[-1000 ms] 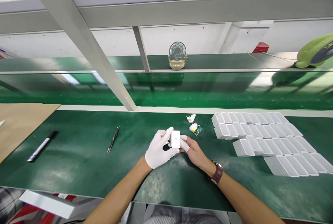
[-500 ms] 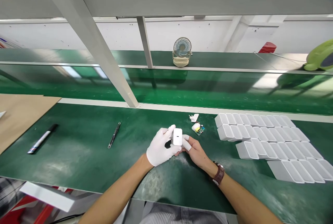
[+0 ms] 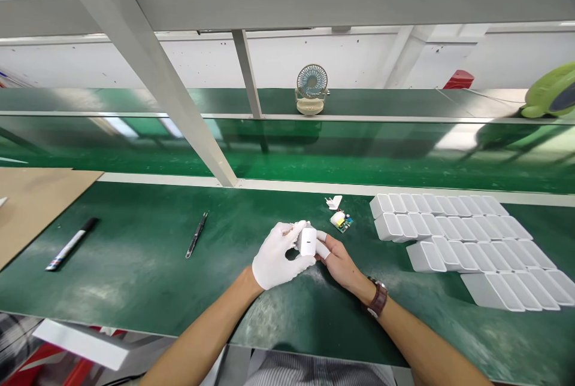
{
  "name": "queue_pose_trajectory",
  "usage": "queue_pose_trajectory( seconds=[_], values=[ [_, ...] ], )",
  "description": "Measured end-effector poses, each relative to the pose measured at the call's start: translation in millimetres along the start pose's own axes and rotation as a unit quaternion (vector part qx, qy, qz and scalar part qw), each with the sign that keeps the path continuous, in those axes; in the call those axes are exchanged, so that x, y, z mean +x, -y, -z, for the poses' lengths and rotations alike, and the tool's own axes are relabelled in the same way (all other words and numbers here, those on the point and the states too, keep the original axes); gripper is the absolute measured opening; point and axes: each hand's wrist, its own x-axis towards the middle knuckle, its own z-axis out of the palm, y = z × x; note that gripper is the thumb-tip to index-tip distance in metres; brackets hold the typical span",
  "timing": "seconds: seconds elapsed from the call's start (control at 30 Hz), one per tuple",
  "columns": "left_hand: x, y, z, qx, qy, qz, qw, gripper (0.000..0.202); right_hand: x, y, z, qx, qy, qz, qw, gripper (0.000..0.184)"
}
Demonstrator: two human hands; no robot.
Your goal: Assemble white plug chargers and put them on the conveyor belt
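Between my two hands is a white charger housing (image 3: 308, 242) with one small dark slot in its face. My left hand (image 3: 277, 256), in a white glove, grips it from the left with thumb and fingers. On the right side, my right hand (image 3: 338, 259) closes on the same housing, with white covers on some fingertips and a watch on the wrist. Just beyond my hands lie a small circuit board (image 3: 342, 221) with a yellow part and a white plug piece (image 3: 333, 202).
Rows of white open housings (image 3: 453, 227) stand on the right of the green table (image 3: 148, 290). Tweezers (image 3: 196, 235) and a marker (image 3: 72, 245) lie to the left, near brown cardboard (image 3: 40, 194). A slanted post (image 3: 179, 105) rises behind; a small fan (image 3: 311, 90) sits on the ledge.
The housing has turned slightly in my hands and sits a little lower. My left fingers have shifted along its top. The view has tilted a little.
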Motion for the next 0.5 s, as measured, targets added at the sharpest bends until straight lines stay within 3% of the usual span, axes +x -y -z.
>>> queue_pose_trajectory(
  seconds=[0.5],
  values=[
    [2.6,-3.7,5.3,0.000,0.009,0.002,1.000,0.072,-1.3,7.6,-3.0,-0.037,-0.004,0.033,0.999,0.036]
  ],
)
